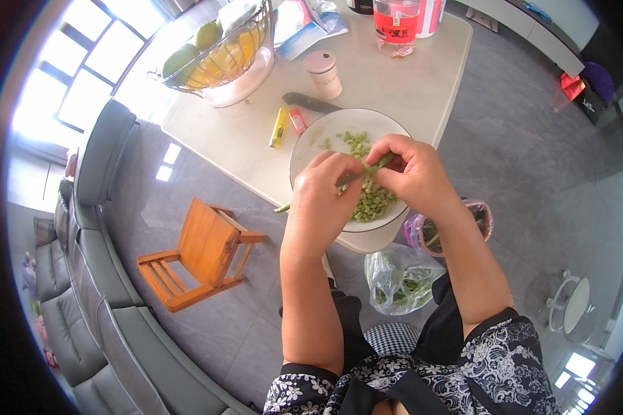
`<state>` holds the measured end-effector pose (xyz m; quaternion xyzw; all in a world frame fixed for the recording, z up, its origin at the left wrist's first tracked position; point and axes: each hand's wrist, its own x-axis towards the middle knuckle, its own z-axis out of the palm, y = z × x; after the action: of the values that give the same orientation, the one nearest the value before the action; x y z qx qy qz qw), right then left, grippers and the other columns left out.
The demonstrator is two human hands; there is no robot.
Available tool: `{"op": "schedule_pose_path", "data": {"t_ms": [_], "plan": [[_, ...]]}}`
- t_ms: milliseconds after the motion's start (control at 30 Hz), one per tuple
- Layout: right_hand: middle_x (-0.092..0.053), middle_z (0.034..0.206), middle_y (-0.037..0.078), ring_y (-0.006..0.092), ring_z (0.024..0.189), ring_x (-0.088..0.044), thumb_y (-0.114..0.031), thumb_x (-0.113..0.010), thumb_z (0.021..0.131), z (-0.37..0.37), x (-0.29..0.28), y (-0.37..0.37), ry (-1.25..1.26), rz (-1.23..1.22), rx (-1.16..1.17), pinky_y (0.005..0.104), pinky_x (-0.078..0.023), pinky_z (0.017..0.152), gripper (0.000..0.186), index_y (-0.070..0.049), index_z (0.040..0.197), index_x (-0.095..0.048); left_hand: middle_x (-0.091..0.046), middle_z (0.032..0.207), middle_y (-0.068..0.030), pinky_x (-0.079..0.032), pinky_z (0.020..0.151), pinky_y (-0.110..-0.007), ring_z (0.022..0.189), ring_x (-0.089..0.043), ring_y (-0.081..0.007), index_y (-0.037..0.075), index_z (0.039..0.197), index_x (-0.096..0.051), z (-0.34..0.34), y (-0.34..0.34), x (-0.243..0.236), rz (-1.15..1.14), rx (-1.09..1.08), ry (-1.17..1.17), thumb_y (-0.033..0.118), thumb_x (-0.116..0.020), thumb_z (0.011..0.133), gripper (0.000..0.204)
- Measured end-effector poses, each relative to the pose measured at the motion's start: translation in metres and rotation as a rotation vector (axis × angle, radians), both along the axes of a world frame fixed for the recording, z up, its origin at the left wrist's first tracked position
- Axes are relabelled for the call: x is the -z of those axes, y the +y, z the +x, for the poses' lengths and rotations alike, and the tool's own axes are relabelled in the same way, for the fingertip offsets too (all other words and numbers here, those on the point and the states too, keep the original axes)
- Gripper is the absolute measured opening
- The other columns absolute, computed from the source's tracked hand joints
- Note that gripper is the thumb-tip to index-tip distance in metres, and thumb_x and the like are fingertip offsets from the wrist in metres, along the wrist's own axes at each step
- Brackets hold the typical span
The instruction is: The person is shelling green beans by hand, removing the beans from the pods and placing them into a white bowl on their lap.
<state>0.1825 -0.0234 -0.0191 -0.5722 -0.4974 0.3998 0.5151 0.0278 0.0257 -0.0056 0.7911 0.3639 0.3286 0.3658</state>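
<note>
Tabletop [408, 86], pale with rounded corners, carries a white bowl [309, 149] of shelled beans [374, 205]; above it, left hand [320, 192] and right hand [420, 174] pinch what looks like a green pod [379, 166]. Wooden chair [208, 242] and grey sofa [113, 266] stand on grey floor [519, 124].

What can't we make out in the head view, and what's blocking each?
Head view:
- Green pod: partly covered by the left hand and right hand.
- Green tip: remainder hidden behind the left hand.
- Green seeds: partly under the hands; too small to count.
- Long dark object: one end meets the white bowl, unclear beyond.
- Dark jar: cut off by the upper edge.
</note>
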Motion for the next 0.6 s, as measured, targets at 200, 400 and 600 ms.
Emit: {"op": "schedule_pose_path", "data": {"t_ms": [200,400,600], "plan": [[-0.061,0.073,0.003,0.0068,0.066,-0.056,0.001,-0.059,0.073,0.0047,-0.0020,-0.0001,-0.024,0.003,0.030,0.0220,-0.046,0.062,0.012,-0.002,0.084,-0.060,-0.060,0.080,-0.0088,-0.046,0.065,-0.026,0.071,-0.058,-0.0163,-0.001,0.083,-0.062,-0.0039,-0.0011,-0.0051,-0.068,-0.065,0.017,0.002,-0.067,0.071,0.014],[-0.060,0.076,0.000,0.0059,0.069,-0.055,0.002,-0.060,0.073,0.0060,-0.0051,-0.0004,0.173,-0.045,-0.069,0.0215,-0.046,0.063,0.012,-0.001,0.085,-0.060,-0.060,0.078,-0.0088,-0.046,0.064,-0.026,0.069,-0.058,-0.0160,-0.001,0.084,-0.062,-0.0025,-0.0012,-0.0065,-0.041,-0.049,0.015,0.003,-0.067,0.071,0.014],[-0.057,0.075,0.005,0.0091,0.065,-0.055,0.002,-0.059,0.074,0.0026,-0.0057,0.0006,0.401,-0.028,0.030,0.0223,-0.047,0.058,0.025,0.000,0.098,-0.053,-0.060,0.078,-0.0056,-0.046,0.063,-0.024,0.068,-0.057,-0.0110,-0.003,0.086,-0.062,-0.0024,-0.0011,-0.0048,-0.105,-0.028,-0.041,0.001,-0.068,0.073,0.014]]}}
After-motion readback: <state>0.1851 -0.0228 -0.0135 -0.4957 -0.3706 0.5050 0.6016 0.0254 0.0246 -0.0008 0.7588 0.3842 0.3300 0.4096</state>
